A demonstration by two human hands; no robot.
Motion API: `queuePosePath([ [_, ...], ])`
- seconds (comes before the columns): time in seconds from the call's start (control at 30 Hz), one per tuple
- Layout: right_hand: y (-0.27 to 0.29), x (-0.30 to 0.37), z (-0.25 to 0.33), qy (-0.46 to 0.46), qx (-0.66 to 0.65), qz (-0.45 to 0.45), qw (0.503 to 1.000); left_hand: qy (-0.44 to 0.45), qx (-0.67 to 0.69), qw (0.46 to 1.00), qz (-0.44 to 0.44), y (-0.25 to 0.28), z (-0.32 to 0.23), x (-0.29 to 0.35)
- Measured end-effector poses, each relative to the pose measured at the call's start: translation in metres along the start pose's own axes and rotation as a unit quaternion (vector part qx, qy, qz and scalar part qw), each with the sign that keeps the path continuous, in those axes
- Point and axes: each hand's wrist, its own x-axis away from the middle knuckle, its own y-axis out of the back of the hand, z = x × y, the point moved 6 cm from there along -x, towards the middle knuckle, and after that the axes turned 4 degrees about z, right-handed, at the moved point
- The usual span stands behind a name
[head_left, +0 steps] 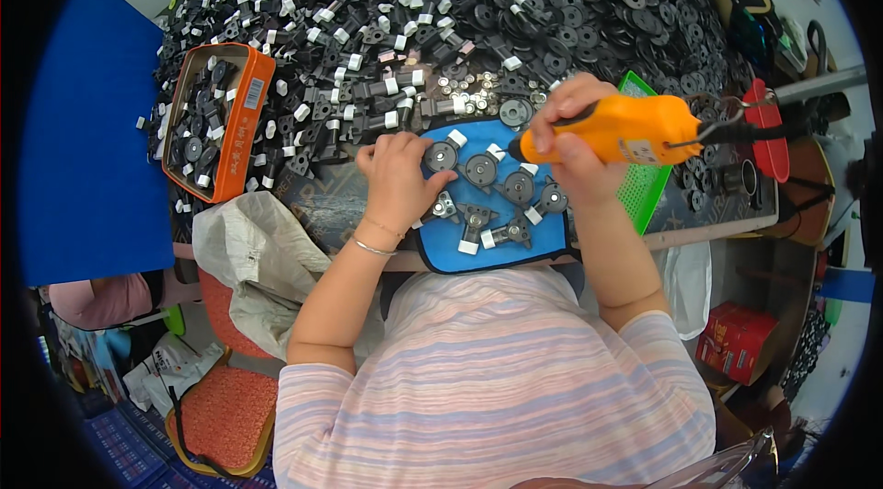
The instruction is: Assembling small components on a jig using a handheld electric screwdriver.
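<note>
My right hand point(579, 135) is wrapped round an orange electric screwdriver point(635, 128), whose dark tip points left over a blue mat point(543, 245). Several black plastic parts with round discs and white ends lie on the mat, one black part point(480, 170) near its middle. At the mat's left edge, the thumb and forefinger of my left hand point(397, 178) close on the sides of another black disc part point(441, 156) with a white end. Below that thumb rests a part with a metal-coloured face point(443, 207).
A huge heap of black parts with white ends point(368, 29) and black discs point(635, 0) covers the table behind the mat. Small metal pieces point(474, 95) lie before it. An orange box point(244, 126) stands left, a green tray point(651, 185) right. A whitish sack point(248, 250) hangs at the table's front.
</note>
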Motion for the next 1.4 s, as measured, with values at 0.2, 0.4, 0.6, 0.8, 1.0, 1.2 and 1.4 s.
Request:
queuePosePath([
  [0.2, -0.022, -0.006, -0.018, -0.023, -0.019, 0.023, 0.999, -0.006, -0.009, 1.0, -0.021, 0.004, -0.003, -0.002],
  [0.4, -0.027, -0.01, -0.027, -0.031, -0.03, 0.022, 0.999, 0.002, -0.016, 1.0, 0.01, 0.005, -0.005, -0.006],
  [0.6, -0.03, -0.012, -0.031, -0.039, -0.022, 0.016, 0.999, -0.005, 0.024, 1.0, 0.0, 0.005, -0.002, -0.005],
  [0.8, -0.035, -0.013, -0.041, -0.04, -0.016, 0.019, 0.999, -0.004, 0.02, 1.0, 0.001, 0.003, 0.003, -0.003],
  [1.0, -0.037, -0.013, -0.045, -0.042, -0.025, 0.017, 0.999, 0.004, 0.042, 0.999, 0.0, 0.001, 0.006, -0.001],
  [1.2, -0.039, -0.014, -0.053, -0.038, 0.013, 0.03, 0.999, 0.023, 0.068, 0.997, 0.012, -0.002, 0.007, -0.002],
  [1.4, -0.04, -0.014, -0.064, -0.038, 0.068, 0.059, 0.995, 0.029, 0.075, 0.996, 0.035, -0.007, 0.011, -0.005],
])
